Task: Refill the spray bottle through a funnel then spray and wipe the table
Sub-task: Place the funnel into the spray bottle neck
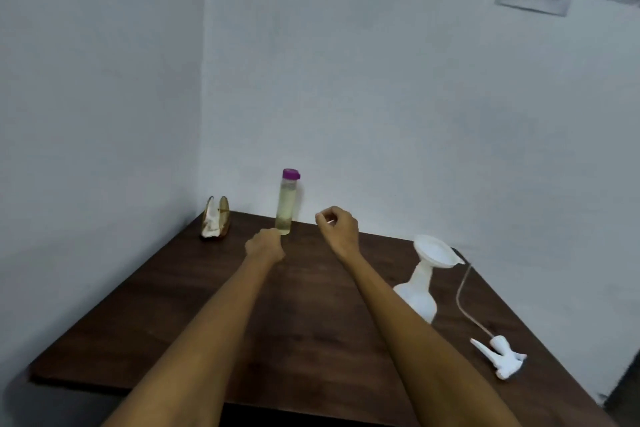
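Left hand (265, 246) gripping base of capped refill bottle (286, 204) near counter (207, 322) far edge; right hand (337, 227) curled, apparently empty. Low grip: tall bottle could tip. Funnel (437, 250) perched aslant in spray bottle (417, 291) near right edge: could topple under pour.

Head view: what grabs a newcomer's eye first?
Two bare forearms reach across the dark wooden table toward a clear bottle with a purple cap at the far edge; the left hand is at its base, the right hand curled just beside it. On the right stands a white spray bottle with a funnel in its neck, its spray head lying nearer.
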{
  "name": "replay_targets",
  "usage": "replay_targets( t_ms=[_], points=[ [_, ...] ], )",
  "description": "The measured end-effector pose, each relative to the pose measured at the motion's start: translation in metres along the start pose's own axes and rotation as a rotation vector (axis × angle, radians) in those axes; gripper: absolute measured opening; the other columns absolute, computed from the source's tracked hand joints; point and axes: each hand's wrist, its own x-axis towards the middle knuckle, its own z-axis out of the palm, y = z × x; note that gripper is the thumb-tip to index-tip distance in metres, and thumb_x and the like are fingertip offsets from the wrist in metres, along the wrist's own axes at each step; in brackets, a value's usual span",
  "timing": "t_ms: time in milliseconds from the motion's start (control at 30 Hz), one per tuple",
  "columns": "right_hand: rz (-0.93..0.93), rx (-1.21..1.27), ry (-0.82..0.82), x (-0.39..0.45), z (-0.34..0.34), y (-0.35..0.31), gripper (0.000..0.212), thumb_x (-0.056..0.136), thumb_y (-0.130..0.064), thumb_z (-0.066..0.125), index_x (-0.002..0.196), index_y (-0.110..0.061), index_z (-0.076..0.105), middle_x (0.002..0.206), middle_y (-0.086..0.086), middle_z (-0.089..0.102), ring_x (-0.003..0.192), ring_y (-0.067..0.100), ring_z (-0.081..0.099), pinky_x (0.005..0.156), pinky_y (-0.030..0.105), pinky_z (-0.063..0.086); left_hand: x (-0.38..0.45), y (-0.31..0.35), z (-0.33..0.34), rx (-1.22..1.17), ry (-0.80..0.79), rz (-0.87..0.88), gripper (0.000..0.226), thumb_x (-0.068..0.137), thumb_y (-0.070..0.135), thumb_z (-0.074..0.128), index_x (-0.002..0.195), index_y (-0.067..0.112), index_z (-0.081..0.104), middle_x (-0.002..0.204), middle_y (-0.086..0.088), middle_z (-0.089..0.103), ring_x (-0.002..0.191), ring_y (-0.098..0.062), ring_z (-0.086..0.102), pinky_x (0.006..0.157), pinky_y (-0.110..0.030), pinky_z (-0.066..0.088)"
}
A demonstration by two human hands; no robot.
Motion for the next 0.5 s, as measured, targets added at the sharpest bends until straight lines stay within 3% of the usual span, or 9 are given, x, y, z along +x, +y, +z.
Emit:
replay_targets(
  t_ms=[200,300,433,500],
  points=[
    [0.063,-0.022,-0.125,0.017,0.089,0.024,0.016,0.084,-0.019,0.065,0.089,-0.004,0.069,0.089,0.013,0.071,0.077,0.019,0.061,0.072,0.028,0.046,0.051,-0.067,0.018,0.309,-0.102,-0.016,0.034,0.095,0.012,0.051,0.129,0.011,0.054,0.132,-0.008,0.056,0.122,-0.023,0.056,0.095,-0.031,0.047],
    [0.123,0.0,-0.158,0.037,0.133,0.048,0.021,0.083,-0.02,0.066,0.097,-0.004,0.068,0.096,0.014,0.07,0.09,0.026,0.066,0.077,0.03,0.049,0.09,-0.091,0.041,0.376,-0.133,-0.018,0.035,0.094,0.016,0.055,0.13,0.013,0.055,0.132,-0.006,0.057,0.121,-0.02,0.058,0.095,-0.03,0.048],
    [0.192,0.022,-0.145,0.087,0.173,0.078,0.041,0.082,-0.023,0.068,0.118,-0.007,0.056,0.113,0.012,0.063,0.103,0.024,0.062,0.081,0.026,0.048,0.137,-0.118,0.054,0.365,-0.294,-0.088,0.067,0.08,0.037,0.074,0.136,0.014,0.044,0.139,-0.006,0.049,0.127,-0.021,0.052,0.1,-0.033,0.046],
    [0.182,-0.001,-0.106,0.119,0.181,0.088,0.059,0.081,-0.024,0.071,0.132,-0.008,0.044,0.127,0.012,0.054,0.118,0.025,0.053,0.091,0.027,0.045,0.159,-0.124,0.047,0.371,-0.358,-0.119,0.084,0.072,0.042,0.079,0.139,0.013,0.037,0.143,-0.007,0.044,0.131,-0.023,0.048,0.103,-0.035,0.042]
  ],
)
